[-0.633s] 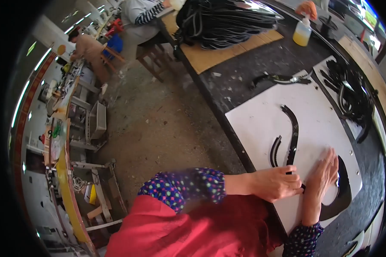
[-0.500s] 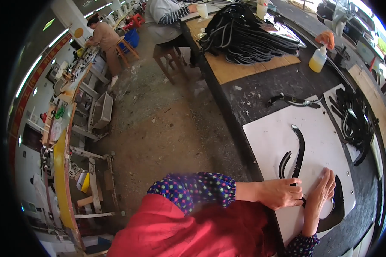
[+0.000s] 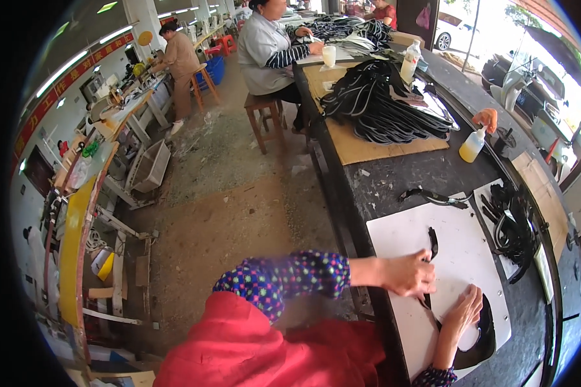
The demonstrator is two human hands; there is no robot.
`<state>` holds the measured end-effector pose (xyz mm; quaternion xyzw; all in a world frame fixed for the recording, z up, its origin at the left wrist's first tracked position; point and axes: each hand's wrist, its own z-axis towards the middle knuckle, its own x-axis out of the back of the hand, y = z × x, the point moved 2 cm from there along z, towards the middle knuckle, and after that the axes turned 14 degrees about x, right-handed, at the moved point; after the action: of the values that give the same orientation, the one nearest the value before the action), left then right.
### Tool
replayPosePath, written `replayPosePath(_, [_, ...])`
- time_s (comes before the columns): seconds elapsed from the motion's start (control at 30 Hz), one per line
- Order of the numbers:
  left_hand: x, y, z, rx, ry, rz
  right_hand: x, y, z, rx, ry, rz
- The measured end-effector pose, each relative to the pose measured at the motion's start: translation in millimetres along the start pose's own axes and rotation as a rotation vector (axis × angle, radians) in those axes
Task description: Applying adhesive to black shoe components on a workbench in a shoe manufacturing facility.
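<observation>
My left hand point(image 3: 409, 275) is closed on a narrow black strip point(image 3: 433, 240), whose upper end sticks out past the fingers over a white board point(image 3: 394, 238). Below that hand, a thin black length runs down toward my right wrist. My right hand point(image 3: 459, 317) lies low on the board, its bent fingers together at the upper end of a curved black piece point(image 3: 489, 338). This piece bends round a pale area beside the hand. What lies under the right fingertips is hidden.
Dark scraps point(image 3: 509, 222) lie right of the board, and another black strip point(image 3: 432, 198) at its far edge. Beyond are a bottle of yellow liquid point(image 3: 471, 147) and a heap of black strips point(image 3: 394, 109) on cardboard. A co-worker point(image 3: 268, 58) sits at the table's far left side.
The view has tilted up, showing more of the far table. My left hand has moved up the board, away from my right hand, which stays by the curved piece.
</observation>
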<state>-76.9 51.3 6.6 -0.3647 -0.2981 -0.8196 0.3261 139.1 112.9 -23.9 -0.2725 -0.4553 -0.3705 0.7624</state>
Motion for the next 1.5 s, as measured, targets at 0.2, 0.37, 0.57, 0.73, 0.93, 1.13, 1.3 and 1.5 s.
replayPosePath(0.2, [10.8, -15.8, 15.0, 0.062, -0.198, -0.101, 24.3, 43.6, -4.8, -0.193, 0.036, 0.896])
replayPosePath(0.37, [6.1, -13.8, 22.2, 0.008, -0.186, 0.149, 82.7, 41.1, -47.4, 0.111, 0.129, 0.289])
replayPosePath(0.57, [34.9, -16.5, 33.3, 0.063, -0.090, 0.356, 89.9, -7.6, -53.0, 0.313, -0.236, 0.093])
replayPosePath(0.73, [25.5, -36.9, 43.0, 0.108, -0.212, 0.847, 86.5, -0.4, -63.6, 0.305, -0.205, 0.103])
replayPosePath(0.93, [47.6, -64.1, 31.5, 0.417, -0.034, 0.601, 79.0, 27.1, -67.0, 0.215, -0.236, 0.394])
replayPosePath(1.13, [10.6, 51.7, 55.2, 0.059, 0.180, 0.172, 81.0, 125.1, -74.9, -0.242, -0.062, 0.248])
replayPosePath(1.3, [-62.5, 119.3, 33.8, 0.144, -0.159, 0.091, 73.5, 94.9, -84.0, -0.124, -0.181, -0.133])
replayPosePath(1.5, [-63.5, 105.0, 30.5, 0.120, -0.288, 0.145, 73.2, 97.4, -86.1, -0.151, -0.217, -0.150])
